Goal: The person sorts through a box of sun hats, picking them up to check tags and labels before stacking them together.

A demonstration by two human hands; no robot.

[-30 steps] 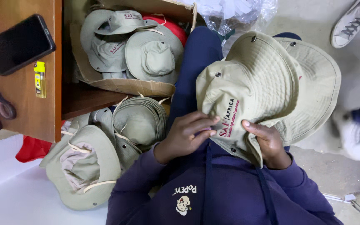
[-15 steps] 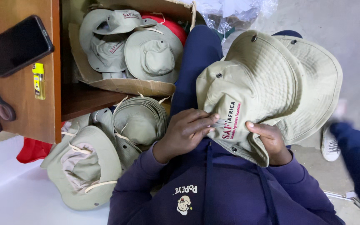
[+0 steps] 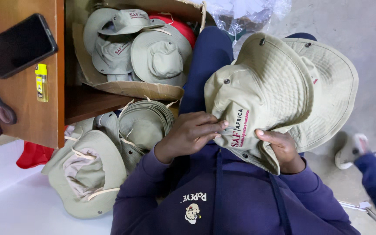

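I hold a khaki wide-brimmed bucket hat in my lap, its crown facing me with embroidered lettering on the front. My left hand pinches the crown beside the lettering with its fingertips. My right hand grips the lower brim from underneath, thumb on top. I wear a dark blue hoodie and dark blue trousers.
A cardboard box of similar khaki hats sits at upper left, with a red item behind. More hats lie stacked beside my left arm. A wooden shelf carries a phone, a lighter and scissors. Another person's shoe and blue-clad leg show at right.
My left fingers shifted slightly along the hat's crown. The other person's foot and leg moved at the right edge, now lower near my right arm.
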